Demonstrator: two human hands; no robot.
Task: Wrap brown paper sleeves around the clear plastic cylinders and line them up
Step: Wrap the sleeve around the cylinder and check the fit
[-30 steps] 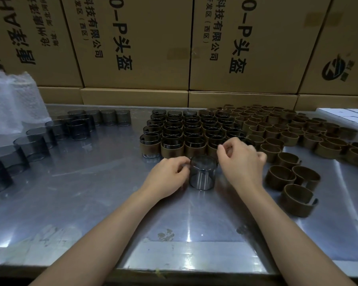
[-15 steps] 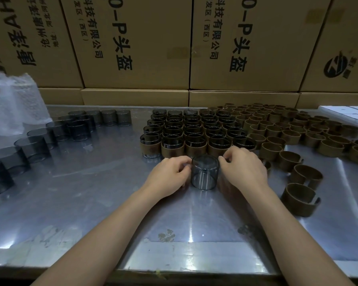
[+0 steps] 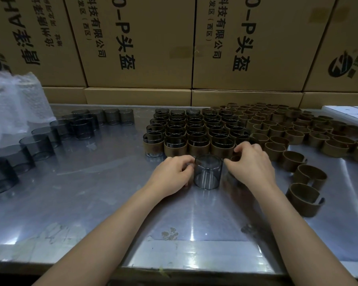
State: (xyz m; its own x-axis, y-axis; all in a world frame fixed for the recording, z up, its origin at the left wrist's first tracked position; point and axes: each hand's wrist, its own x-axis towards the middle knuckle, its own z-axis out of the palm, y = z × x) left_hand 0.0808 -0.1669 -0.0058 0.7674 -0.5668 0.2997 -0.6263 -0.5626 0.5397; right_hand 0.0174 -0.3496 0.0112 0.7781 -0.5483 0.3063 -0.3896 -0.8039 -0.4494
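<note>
A bare clear cylinder point(image 3: 208, 171) stands upright on the metal tabletop point(image 3: 91, 199), just in front of the block of wrapped cylinders point(image 3: 194, 131) lined up in rows. The left hand point(image 3: 172, 174) sits against the cylinder's left side, its fingers curled with the tips touching the wall near the rim, so its grip is closed on the cylinder. The right hand point(image 3: 251, 162) is at the cylinder's right side with its fingers curled; a bit of brown shows under the fingers, but whether this grip holds a sleeve or only touches the cylinder cannot be told. To the right lie many loose brown sleeves point(image 3: 306, 195), curled into open rings, the nearest ones well apart from the hands. On the left a curved line of unwrapped cylinders point(image 3: 37, 145) runs toward the back, beside a bundle of bubble wrap point(image 3: 15, 104). Printed cardboard boxes point(image 3: 145, 42) are stacked along the far edge.
</note>
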